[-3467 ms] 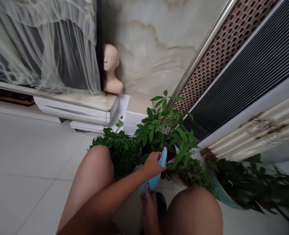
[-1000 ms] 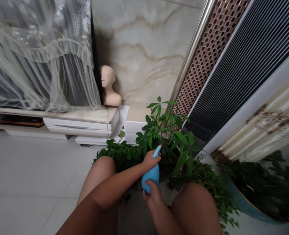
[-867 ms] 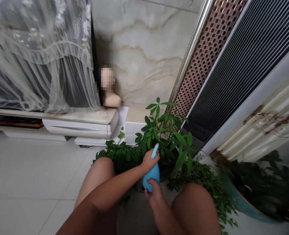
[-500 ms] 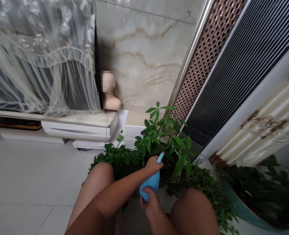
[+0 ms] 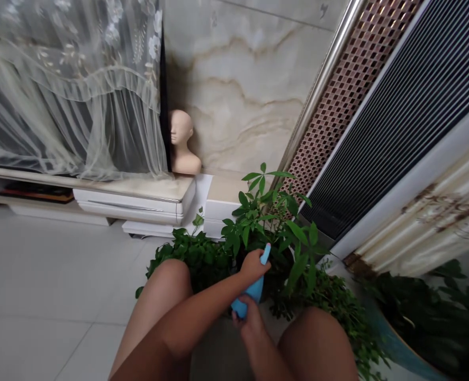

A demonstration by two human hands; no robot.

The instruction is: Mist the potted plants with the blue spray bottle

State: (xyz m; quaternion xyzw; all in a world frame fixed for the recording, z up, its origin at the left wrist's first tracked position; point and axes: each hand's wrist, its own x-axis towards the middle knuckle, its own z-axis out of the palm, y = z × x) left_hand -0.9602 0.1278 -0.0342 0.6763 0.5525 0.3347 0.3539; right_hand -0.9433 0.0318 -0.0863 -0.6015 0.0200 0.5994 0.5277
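Note:
Between my knees I hold a blue spray bottle (image 5: 255, 289) with a narrow light-blue nozzle, tilted so the nozzle points up and away from me. My left hand (image 5: 254, 267) wraps round its neck just below the nozzle. Lower down, my right hand (image 5: 249, 313) grips the bottle's base, thumb on top. Just beyond the nozzle stands a leafy green potted plant (image 5: 258, 217), its leaves close to my left hand. Its pot is mostly hidden in shade and foliage.
Low bushy plants (image 5: 197, 259) grow to the left, with more trailing greenery (image 5: 333, 296) to the right. A large teal pot (image 5: 397, 333) stands at far right. Behind are a white cabinet (image 5: 139, 208), a mannequin head (image 5: 182, 140) and a tall ribbed dark panel (image 5: 377, 111).
The view has shifted slightly, so the room appears a little further right and higher. Both hands keep their hold on the spray bottle, with little visible movement against the plants.

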